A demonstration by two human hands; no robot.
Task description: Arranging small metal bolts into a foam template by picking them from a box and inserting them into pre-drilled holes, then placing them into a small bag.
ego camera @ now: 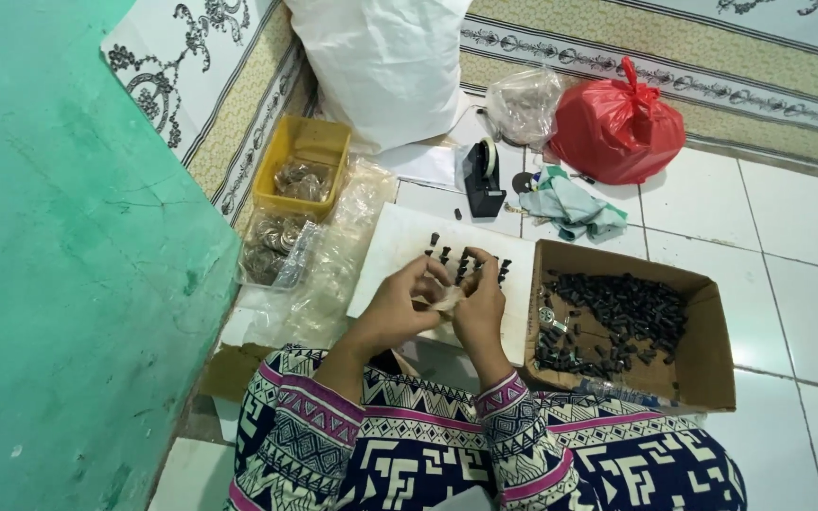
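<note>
Head view: two hands, left hand (400,308) and right hand (478,305), pinch perhaps one clear strip (447,300).

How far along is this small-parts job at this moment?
Done: about a dozen small black parts stand in rows on the white board. In hand: the left hand and right hand hold a small pale piece between them; what it is cannot be told. Left: a large heap of black parts lies in the cardboard box, so most seems undone.
</note>
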